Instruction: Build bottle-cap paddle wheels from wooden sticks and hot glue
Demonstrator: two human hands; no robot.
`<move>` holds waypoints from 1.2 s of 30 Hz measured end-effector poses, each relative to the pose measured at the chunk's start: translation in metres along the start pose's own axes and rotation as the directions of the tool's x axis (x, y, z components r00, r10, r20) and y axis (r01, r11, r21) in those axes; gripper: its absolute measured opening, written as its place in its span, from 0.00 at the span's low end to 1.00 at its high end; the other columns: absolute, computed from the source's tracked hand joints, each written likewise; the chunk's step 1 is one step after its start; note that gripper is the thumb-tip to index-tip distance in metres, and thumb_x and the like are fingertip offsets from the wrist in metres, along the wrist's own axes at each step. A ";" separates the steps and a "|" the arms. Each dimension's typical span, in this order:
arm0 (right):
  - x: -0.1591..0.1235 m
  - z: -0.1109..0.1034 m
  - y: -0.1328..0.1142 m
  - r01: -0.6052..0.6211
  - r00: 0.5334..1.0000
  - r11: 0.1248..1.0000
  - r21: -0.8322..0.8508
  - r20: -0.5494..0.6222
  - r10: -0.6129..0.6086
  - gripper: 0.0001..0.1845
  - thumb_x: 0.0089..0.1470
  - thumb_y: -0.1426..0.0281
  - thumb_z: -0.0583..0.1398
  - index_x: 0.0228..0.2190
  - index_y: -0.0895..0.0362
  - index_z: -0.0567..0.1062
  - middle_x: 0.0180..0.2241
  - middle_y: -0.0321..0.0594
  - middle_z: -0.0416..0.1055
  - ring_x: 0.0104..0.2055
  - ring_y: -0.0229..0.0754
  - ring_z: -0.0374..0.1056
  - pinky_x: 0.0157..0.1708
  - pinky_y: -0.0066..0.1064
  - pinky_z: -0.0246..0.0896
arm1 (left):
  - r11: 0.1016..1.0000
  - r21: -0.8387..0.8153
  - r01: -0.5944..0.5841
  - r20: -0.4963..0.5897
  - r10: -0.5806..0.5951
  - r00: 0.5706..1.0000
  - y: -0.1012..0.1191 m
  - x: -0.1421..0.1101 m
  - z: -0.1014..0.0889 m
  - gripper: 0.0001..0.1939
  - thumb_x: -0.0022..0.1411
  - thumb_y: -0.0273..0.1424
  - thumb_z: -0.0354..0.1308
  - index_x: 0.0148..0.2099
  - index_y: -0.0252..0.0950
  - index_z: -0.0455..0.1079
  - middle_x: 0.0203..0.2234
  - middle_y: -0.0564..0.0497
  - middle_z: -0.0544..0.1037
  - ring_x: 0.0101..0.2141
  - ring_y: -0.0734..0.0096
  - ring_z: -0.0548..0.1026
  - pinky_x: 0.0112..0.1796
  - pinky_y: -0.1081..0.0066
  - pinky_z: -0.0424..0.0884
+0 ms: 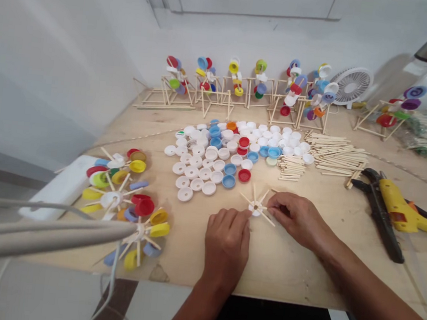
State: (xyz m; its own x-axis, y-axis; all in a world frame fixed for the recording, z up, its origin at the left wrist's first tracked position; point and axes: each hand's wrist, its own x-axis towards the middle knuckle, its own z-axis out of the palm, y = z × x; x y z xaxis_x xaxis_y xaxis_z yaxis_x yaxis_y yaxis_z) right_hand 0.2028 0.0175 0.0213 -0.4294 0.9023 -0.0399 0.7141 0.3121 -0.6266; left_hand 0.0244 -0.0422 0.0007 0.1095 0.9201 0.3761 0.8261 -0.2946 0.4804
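Near the front edge of the surface [293, 271], the left hand [227, 244] and right hand [291, 217] pinch, fingers closed, a star of thin wooden sticks [268, 218] set in a white bottle cap [256, 211]. It looks light and brittle, and the cap seems the firmest hold. Loose caps [204, 174] lie further back, and a yellow glue gun [397, 210] lies toward the right edge.

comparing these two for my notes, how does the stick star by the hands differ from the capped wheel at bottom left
The stick star has bare stick ends, while the capped wheel has bottle caps on its spokes. The stick star is pinched between the left hand and right hand; the capped wheel lies on the table with no hand on it. The stick star also looks smaller across than the capped wheel. Both have thin wooden sticks spreading from a white centre.
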 end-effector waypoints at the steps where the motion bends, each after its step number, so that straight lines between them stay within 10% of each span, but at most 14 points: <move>1: 0.000 0.000 0.000 0.002 1.000 1.000 -0.001 0.002 -0.002 0.06 0.54 0.70 0.55 0.29 0.54 0.73 0.31 0.37 0.73 0.33 0.39 0.67 0.33 0.29 0.58 | 1.000 0.000 0.002 -0.002 -0.002 1.000 0.000 0.000 0.000 0.12 0.60 0.21 0.48 0.42 0.36 0.69 0.27 0.50 0.73 0.31 0.65 0.68 0.33 0.65 0.60; 20: -0.007 -0.008 -0.008 -0.030 0.997 0.997 -0.066 -0.067 0.026 0.08 0.55 0.68 0.54 0.31 0.55 0.73 0.31 0.36 0.73 0.30 0.36 0.65 0.30 0.27 0.56 | 0.998 0.057 -0.019 -0.007 0.019 1.000 0.003 -0.001 -0.003 0.13 0.60 0.22 0.49 0.44 0.34 0.70 0.29 0.48 0.73 0.32 0.64 0.68 0.34 0.64 0.62; 26: -0.009 -0.020 -0.003 -0.112 0.947 0.989 -0.097 -0.312 0.076 0.10 0.54 0.67 0.54 0.31 0.55 0.75 0.29 0.35 0.74 0.26 0.35 0.64 0.28 0.27 0.55 | 0.982 0.167 -0.087 0.011 0.086 0.996 0.011 -0.002 -0.004 0.18 0.61 0.29 0.52 0.53 0.37 0.68 0.51 0.41 0.69 0.53 0.51 0.62 0.50 0.55 0.58; 36: -0.007 -0.022 0.004 -0.235 0.939 0.957 -0.171 -0.295 0.178 0.09 0.53 0.67 0.54 0.31 0.54 0.75 0.29 0.35 0.74 0.29 0.37 0.66 0.29 0.27 0.54 | 0.960 0.244 -0.138 0.099 0.116 0.988 0.010 -0.004 0.005 0.22 0.61 0.37 0.51 0.57 0.42 0.65 0.59 0.44 0.63 0.59 0.47 0.54 0.53 0.49 0.51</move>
State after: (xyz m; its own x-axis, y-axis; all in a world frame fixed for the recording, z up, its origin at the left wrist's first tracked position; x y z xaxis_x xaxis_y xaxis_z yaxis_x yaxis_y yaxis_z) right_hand 0.2204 0.0190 0.0359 -0.1131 0.9903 0.0803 0.8786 0.1374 -0.4574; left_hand 0.0347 -0.0472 0.0000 0.2592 0.9006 0.3490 0.9127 -0.3465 0.2164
